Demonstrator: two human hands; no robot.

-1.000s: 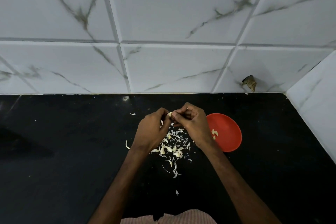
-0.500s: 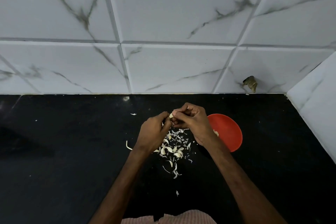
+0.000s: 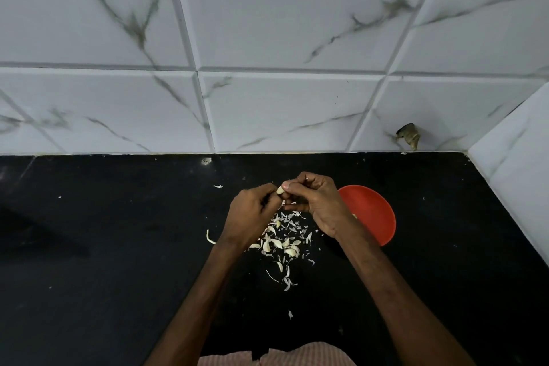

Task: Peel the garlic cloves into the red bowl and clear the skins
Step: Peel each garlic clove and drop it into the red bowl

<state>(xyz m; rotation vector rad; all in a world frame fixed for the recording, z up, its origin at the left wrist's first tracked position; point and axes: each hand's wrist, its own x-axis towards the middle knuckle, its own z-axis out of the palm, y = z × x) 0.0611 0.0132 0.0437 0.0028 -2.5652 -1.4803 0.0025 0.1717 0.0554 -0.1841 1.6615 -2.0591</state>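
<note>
Garlic clove (image 3: pixel 279 190) sits mid-frame, pinched between our left hand (image 3: pixel 252 214) and right hand (image 3: pixel 316 202), above the skins (image 3: pixel 282 242); the red bowl (image 3: pixel 372 214) lies right of centre.

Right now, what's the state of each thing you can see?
left hand: pinches the garlic clove
right hand: pinches the same clove
garlic clove: held up between both hands
red bowl: upright on the counter, partly hidden by the right hand
garlic skins: scattered on the counter, not cleared
</note>
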